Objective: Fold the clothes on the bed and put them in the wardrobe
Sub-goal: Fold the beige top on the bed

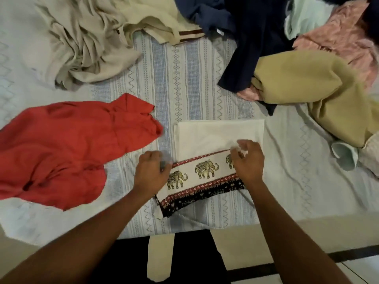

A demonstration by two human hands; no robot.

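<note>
Left hand point(152, 171): fingers curled, gripping the left end of the printed border on the folded white cotton cloth point(217, 134). Right hand point(249, 160): fingers curled, pinching the border's right end; fingertips blurred.

The cloth lies at the near edge of the bed point(194, 78), on a striped pale-blue cover.

Border print: 3 gold elephants, the third half hidden by the right hand.

Unfolded pieces around it:
- 1 red garment point(61, 144), left
- 1 grey-beige crumpled garment point(88, 48), far side
- 1 cream garment with a brown band point(164, 27), far side
- 1 navy garment point(246, 42) with a small white tag, unreadable
- 1 pink garment point(338, 37), right
- 1 tan garment point(307, 83), right
</note>
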